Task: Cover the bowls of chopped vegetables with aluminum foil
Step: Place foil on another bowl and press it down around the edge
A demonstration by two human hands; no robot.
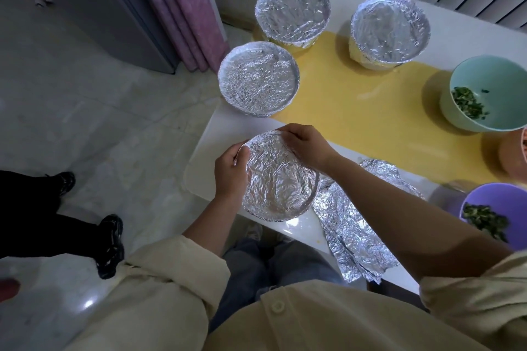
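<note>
"Starting big: the white table carries a yellow mat. Where does the rest sit against that mat?"

"Crumpled foil sheets lie off its near edge. A far-left covered bowl stands at its far left corner, a far covered bowl on its far edge and a left covered bowl at its left end. A mint bowl of chopped greens stands uncovered on the right end. A purple bowl of greens, also uncovered, is off the near right corner."

"And the one in hand?"

"The foil-topped bowl is off the mat's near left corner, by the table's edge. I can't tell whether it rests there or is lifted. The left hand curls its fingers over the left rim, pinching foil. The right hand grips the far rim likewise."

"How does foil handle?"

"Light and thin, I'd say. It holds a crease but tears if dragged. It is best taken at the overhang and pressed down round the rim bit by bit, never pulled across the middle. The bowl looks light too, so one hand should steady it."
</note>
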